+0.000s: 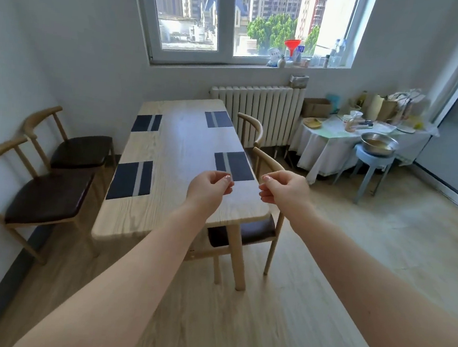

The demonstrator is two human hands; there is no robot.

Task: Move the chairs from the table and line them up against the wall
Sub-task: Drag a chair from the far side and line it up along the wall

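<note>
Two brown-cushioned wooden chairs (53, 184) are parked wall-side at 9 o'clock; two tucked chairs (259, 193) left, probably. Both hands' (209, 188) grips are loosely curled, empty.

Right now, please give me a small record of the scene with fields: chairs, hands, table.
chairs at wall: two, side by side along the left wall
chairs at table: two, near chair and far chair, both on the right side
left hand: loosely curled, holding nothing
right hand: loosely curled, holding nothing
table: four placemats
</note>
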